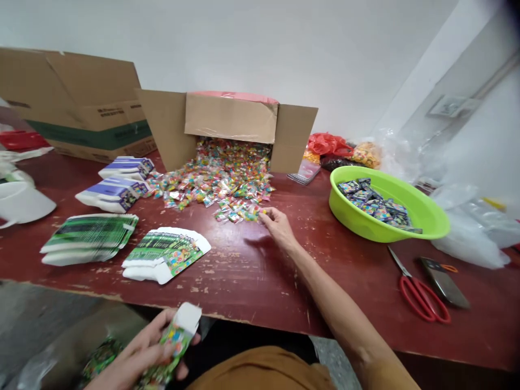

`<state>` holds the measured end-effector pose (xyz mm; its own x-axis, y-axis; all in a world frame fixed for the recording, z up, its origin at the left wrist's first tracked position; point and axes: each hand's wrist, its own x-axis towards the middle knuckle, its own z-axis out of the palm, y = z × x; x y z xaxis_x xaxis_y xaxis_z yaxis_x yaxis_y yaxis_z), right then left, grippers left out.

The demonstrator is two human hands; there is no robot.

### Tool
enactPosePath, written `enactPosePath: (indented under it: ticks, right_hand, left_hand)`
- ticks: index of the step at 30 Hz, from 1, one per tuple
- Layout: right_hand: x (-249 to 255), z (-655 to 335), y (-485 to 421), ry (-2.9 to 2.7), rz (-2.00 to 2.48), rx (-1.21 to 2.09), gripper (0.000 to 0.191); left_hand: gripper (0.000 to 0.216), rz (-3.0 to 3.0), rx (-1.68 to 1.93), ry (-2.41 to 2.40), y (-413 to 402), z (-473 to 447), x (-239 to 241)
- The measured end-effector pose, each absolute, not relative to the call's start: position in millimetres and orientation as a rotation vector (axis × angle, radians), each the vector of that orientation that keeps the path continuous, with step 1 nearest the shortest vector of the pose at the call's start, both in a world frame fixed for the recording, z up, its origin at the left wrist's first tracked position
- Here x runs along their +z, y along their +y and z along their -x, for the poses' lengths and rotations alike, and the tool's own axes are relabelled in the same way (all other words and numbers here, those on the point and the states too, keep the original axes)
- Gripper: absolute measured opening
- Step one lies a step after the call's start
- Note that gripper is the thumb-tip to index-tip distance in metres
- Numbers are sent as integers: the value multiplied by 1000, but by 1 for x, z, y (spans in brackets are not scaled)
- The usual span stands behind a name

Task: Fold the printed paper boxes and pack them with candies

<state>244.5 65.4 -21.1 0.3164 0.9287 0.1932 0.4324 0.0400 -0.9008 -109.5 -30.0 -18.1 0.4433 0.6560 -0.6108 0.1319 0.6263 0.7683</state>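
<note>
My left hand [156, 346], low in front of my lap, is wrapped around a small green printed carton [176, 341] with its white end flap raised. My right hand [278, 225] reaches across the table to the near edge of a heap of small clear-wrapped colourful candies [227, 173]. Its thumb and fingertips pinch at a small candy packet [255, 214] there; the fingers partly hide it. The heap spills from a cardboard box [231, 118] lying with its flaps spread. Left of the heap lie a fanned stack of flat green cartons [166, 252] and another green stack [89, 235].
Purple-and-white carton stacks [111, 194] lie beside the heap. A white cup [24, 203] and a large carton [89, 103] stand left. To the right are a lime-green basin [377, 230] holding small dark packs, red-handled scissors [422, 298], a phone [442, 281] and plastic bags [471, 216].
</note>
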Motion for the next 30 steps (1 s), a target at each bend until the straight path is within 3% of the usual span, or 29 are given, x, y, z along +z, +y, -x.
enactPosePath:
  ticks: [6, 11, 15, 30]
  right_hand:
    - [-12, -210, 25, -1184, 1280, 1081, 36]
    - [-32, -196, 23, -1133, 1419, 976, 33]
    - [-42, -197, 18, -1104, 1425, 997, 37]
    - [5, -205, -12, -1470, 1269, 1213, 28]
  left_hand:
    - [38, -942, 577, 948, -15, 44, -4]
    - [43, -874, 779, 964, 10, -6, -18]
    - [45, -871, 714, 903, 22, -18, -22]
    - [49, -1116, 566, 756, -3, -3, -2]
